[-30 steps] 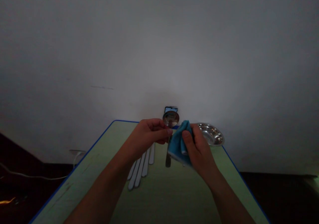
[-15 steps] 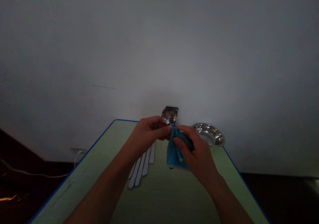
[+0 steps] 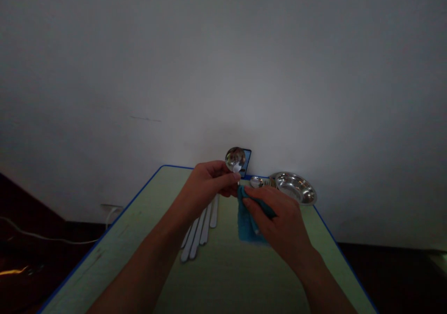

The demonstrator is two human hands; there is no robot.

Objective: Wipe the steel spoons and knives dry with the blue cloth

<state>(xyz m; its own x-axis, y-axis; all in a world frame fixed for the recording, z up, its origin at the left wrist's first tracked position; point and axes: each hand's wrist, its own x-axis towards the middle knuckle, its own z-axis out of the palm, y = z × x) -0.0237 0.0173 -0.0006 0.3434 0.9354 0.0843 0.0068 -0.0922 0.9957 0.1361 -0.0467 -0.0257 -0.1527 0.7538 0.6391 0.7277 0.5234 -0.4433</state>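
My left hand [image 3: 209, 186] is closed round the neck of a steel spoon [image 3: 235, 159], bowl up, held above the green table [image 3: 223, 277]. My right hand [image 3: 279, 221] grips a blue cloth [image 3: 248, 223] wrapped round the spoon's handle just below the left hand's fingers. The handle itself is hidden inside the cloth.
Several pale utensil handles [image 3: 199, 232] lie on the table under my left forearm. A steel dish [image 3: 295, 188] sits at the far right corner with another small spoon [image 3: 257, 182] beside it. A dark phone-like object [image 3: 246, 161] leans on the white wall. The table has a blue rim.
My right hand has slid the cloth from beside the spoon onto its handle and down it. The spoon bowl has risen slightly; a second spoon by the dish is uncovered.
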